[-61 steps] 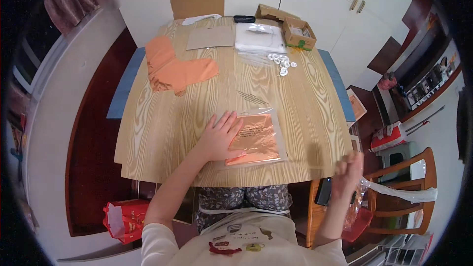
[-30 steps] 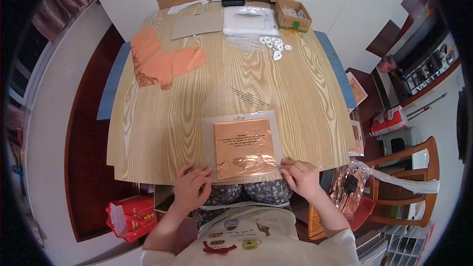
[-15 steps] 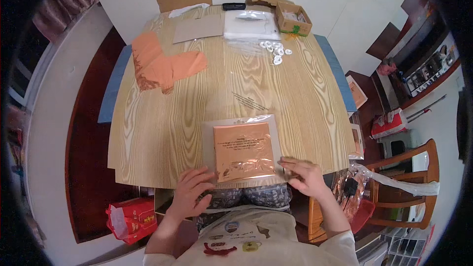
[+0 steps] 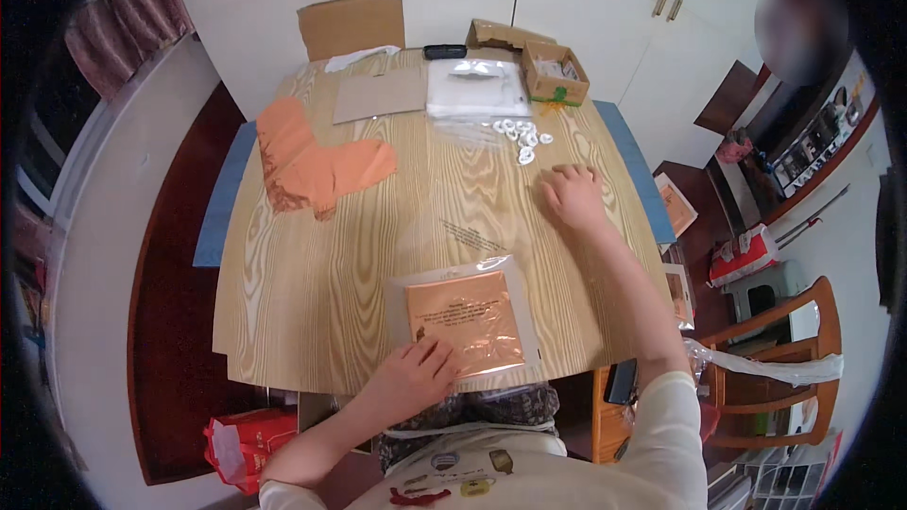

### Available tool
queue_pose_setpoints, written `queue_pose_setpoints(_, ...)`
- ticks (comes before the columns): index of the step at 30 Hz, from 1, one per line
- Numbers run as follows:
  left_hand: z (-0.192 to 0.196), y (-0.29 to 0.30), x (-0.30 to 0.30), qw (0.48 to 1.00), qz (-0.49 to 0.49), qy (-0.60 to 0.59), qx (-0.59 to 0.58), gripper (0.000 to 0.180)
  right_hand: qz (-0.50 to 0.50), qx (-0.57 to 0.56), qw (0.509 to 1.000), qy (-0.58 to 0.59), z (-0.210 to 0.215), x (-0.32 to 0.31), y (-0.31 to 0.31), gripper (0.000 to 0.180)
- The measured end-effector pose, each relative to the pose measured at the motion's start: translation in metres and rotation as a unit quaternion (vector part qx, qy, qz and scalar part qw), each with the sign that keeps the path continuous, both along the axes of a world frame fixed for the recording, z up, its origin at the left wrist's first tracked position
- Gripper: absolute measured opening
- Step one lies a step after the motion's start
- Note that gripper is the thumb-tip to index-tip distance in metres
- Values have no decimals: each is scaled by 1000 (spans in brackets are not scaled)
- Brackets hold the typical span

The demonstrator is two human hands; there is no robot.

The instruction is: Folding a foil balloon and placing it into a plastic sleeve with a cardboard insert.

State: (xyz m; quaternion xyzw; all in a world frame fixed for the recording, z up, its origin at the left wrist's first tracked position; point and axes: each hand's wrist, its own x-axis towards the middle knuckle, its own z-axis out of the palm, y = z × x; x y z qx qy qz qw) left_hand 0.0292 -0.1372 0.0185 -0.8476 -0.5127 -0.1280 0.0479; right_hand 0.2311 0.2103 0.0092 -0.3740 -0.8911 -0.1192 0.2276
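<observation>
So the main thing here is a clear plastic bag [image 4: 465, 319] with a shiny copper-orange sheet inside, lying flat near the front edge of the wooden table [image 4: 312, 264]. The orange insert has some small print on it, and the clear plastic sticks out past it all around, a bit more at the top.

The left hand [image 4: 413, 380] is resting flat on the bag's lower left corner, fingers loosely spread and pressing down on it, not gripping anything. The right hand [image 4: 572, 196] is stretched way out across the table, well apart from the bag, palm down on bare wood with fingers a little apart. It holds nothing, and it's near a scatter of small white rings [image 4: 521, 135] just beyond the fingertips.

Farther back there's a pile of orange sheets [image 4: 316, 165] on the left, a flat piece of cardboard [image 4: 380, 94], a stack of clear bags [image 4: 474, 87] and a small open cardboard box [image 4: 553, 71].
</observation>
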Motion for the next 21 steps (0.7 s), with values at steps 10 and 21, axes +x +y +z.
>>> queue_pose_setpoints(10,7,1,-2,999,-21,45,-13,40,26,85,992,-84,-17,-45,65,9)
queue_pose_setpoints(21,16,-3,5,997,-18,76,15,35,85,-340,746,567,69,25,-45,6)
